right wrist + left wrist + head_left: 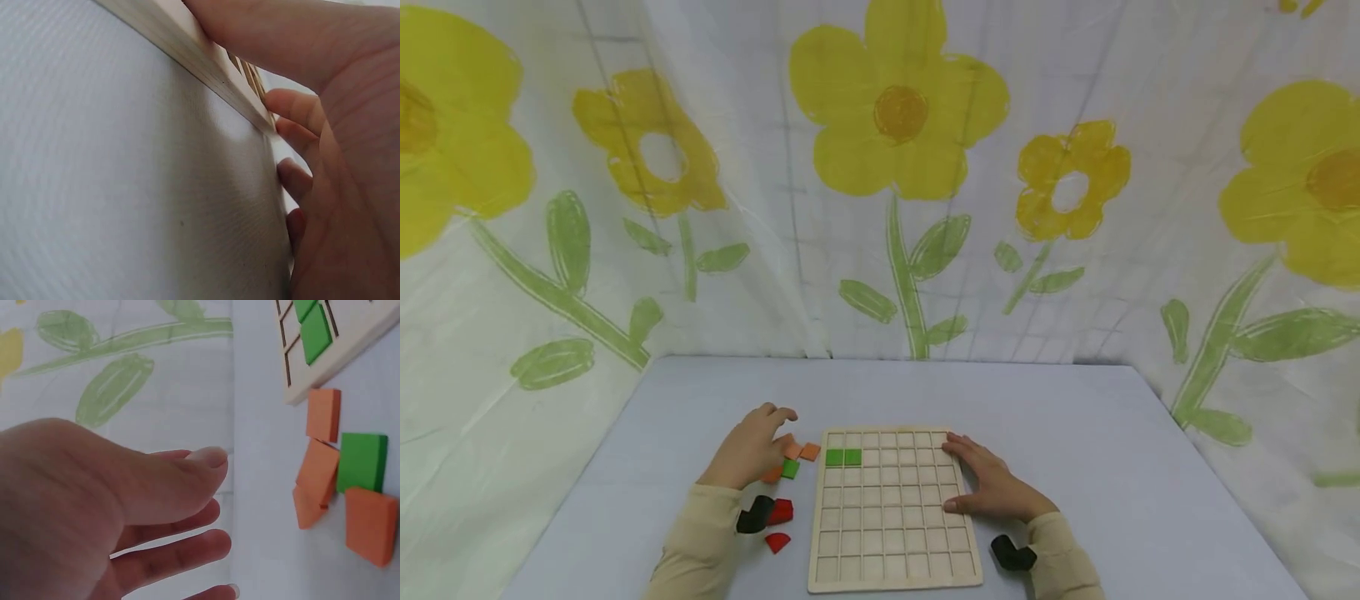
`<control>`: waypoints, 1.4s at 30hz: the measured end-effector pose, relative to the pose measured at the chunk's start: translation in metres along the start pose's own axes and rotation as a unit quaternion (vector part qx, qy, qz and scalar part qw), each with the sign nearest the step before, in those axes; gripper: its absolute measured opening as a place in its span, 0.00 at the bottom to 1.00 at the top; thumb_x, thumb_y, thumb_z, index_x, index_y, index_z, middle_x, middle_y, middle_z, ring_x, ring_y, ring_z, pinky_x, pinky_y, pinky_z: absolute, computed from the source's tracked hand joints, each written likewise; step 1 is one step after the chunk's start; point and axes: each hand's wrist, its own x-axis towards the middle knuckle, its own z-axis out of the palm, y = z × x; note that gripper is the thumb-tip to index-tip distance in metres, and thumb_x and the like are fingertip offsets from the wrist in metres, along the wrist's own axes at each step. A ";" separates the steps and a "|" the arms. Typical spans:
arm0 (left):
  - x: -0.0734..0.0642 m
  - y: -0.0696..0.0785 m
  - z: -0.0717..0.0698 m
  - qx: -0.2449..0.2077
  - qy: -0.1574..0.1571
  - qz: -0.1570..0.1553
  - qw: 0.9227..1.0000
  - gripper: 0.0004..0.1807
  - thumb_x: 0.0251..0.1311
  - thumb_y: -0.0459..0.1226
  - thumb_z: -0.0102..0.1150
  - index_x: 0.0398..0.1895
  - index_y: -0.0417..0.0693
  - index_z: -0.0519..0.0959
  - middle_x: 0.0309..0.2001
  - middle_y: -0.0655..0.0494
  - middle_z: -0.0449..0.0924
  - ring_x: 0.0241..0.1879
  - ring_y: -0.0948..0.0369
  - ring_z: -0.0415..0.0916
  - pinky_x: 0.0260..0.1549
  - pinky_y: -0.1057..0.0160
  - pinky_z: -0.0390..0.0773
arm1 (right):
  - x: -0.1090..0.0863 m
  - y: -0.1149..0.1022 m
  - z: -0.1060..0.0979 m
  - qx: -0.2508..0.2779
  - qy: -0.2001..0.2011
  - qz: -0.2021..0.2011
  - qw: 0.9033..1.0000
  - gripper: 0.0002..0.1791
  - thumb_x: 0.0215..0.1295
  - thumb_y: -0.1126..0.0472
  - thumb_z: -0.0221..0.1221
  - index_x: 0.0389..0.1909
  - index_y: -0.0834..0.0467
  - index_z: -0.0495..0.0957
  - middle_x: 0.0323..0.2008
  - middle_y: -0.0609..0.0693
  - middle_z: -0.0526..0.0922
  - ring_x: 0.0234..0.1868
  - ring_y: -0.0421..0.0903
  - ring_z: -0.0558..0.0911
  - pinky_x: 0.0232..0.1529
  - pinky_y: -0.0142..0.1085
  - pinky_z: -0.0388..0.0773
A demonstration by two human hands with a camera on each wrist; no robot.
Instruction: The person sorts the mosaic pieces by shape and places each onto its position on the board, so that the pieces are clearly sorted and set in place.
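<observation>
My left hand (748, 446) hovers over a small group of loose tiles, fingers loosely bent and nothing between them. In the left wrist view its thumb and fingertips stand apart. The group has several orange tiles (372, 526), some square and one partly hidden under another, and a green square tile (361, 461). Right of them lies a wooden grid board (872, 518). Two green tiles (852, 457) sit side by side in its second row at the left. On the board's right edge rests my right hand (992, 487), thumb and fingertips touching the frame.
Two red pieces (777, 542), one wedge-shaped with a rounded edge, lie near the left wrist. Black wrist devices (755, 515) are on both arms. The white table (1037, 408) ends at a flower-printed curtain (745, 275) behind.
</observation>
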 end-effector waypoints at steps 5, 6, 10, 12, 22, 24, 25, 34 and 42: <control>-0.008 -0.007 0.000 -0.009 -0.030 -0.014 0.999 0.15 0.58 0.30 0.60 0.50 0.42 0.78 0.46 0.46 0.77 0.44 0.53 0.75 0.44 0.52 0.77 | -0.001 -0.002 0.000 0.006 -0.001 0.000 1.000 0.51 0.50 0.38 0.68 0.71 0.56 0.58 0.74 0.53 0.52 0.74 0.62 0.49 0.64 0.67 0.48; -0.009 -0.007 0.000 -0.009 -0.036 -0.020 0.999 0.15 0.57 0.31 0.60 0.49 0.42 0.78 0.45 0.46 0.77 0.44 0.53 0.75 0.44 0.52 0.77 | -0.001 -0.002 -0.001 0.005 0.002 -0.002 1.000 0.51 0.50 0.38 0.68 0.71 0.56 0.59 0.74 0.54 0.53 0.74 0.62 0.49 0.64 0.67 0.48; -0.012 -0.008 -0.002 -0.007 -0.067 -0.059 0.996 0.13 0.54 0.33 0.64 0.44 0.44 0.79 0.41 0.50 0.75 0.38 0.56 0.73 0.40 0.54 0.76 | -0.001 -0.002 -0.001 0.005 0.010 -0.004 1.000 0.51 0.49 0.39 0.69 0.70 0.56 0.59 0.74 0.54 0.54 0.73 0.63 0.50 0.63 0.67 0.48; -0.015 -0.007 -0.003 -0.006 -0.090 -0.086 0.992 0.12 0.54 0.36 0.66 0.41 0.44 0.78 0.38 0.51 0.73 0.34 0.57 0.71 0.36 0.56 0.75 | -0.002 -0.001 -0.001 0.005 0.011 0.000 1.000 0.51 0.48 0.39 0.69 0.70 0.56 0.59 0.74 0.54 0.54 0.73 0.62 0.50 0.64 0.67 0.48; -0.024 -0.007 -0.001 -0.042 -0.120 -0.099 0.987 0.12 0.48 0.32 0.70 0.34 0.45 0.76 0.30 0.55 0.70 0.29 0.59 0.66 0.28 0.61 0.69 | -0.004 0.002 0.003 0.002 0.009 0.001 1.000 0.51 0.48 0.38 0.69 0.70 0.54 0.60 0.74 0.53 0.54 0.73 0.61 0.52 0.64 0.66 0.50; -0.024 -0.008 -0.002 -0.045 -0.125 -0.090 0.987 0.13 0.46 0.30 0.70 0.35 0.46 0.77 0.30 0.55 0.70 0.30 0.59 0.66 0.30 0.60 0.70 | -0.004 0.002 0.003 -0.005 0.010 -0.004 1.000 0.51 0.47 0.38 0.69 0.70 0.55 0.60 0.73 0.54 0.55 0.73 0.62 0.52 0.63 0.66 0.51; -0.024 -0.009 -0.002 -0.045 -0.128 -0.087 0.987 0.14 0.45 0.29 0.71 0.35 0.47 0.77 0.30 0.55 0.70 0.30 0.59 0.66 0.30 0.60 0.70 | -0.004 0.002 0.003 -0.006 0.009 -0.005 1.000 0.52 0.47 0.37 0.69 0.70 0.55 0.60 0.73 0.54 0.55 0.73 0.63 0.52 0.63 0.67 0.51; -0.024 -0.022 0.005 -0.034 -0.117 -0.069 0.990 0.16 0.42 0.30 0.74 0.32 0.50 0.77 0.31 0.55 0.70 0.32 0.59 0.67 0.34 0.58 0.72 | 0.002 -0.005 -0.004 -0.034 -0.009 -0.005 0.999 0.52 0.47 0.36 0.68 0.70 0.56 0.60 0.73 0.55 0.55 0.72 0.61 0.54 0.65 0.62 0.55; -0.025 -0.026 0.003 -0.051 -0.111 -0.066 0.990 0.14 0.44 0.32 0.73 0.33 0.47 0.77 0.31 0.55 0.71 0.32 0.59 0.67 0.33 0.59 0.71 | 0.004 -0.016 -0.007 -0.035 -0.023 0.005 0.999 0.51 0.47 0.41 0.71 0.68 0.60 0.61 0.73 0.58 0.55 0.71 0.63 0.55 0.65 0.61 0.56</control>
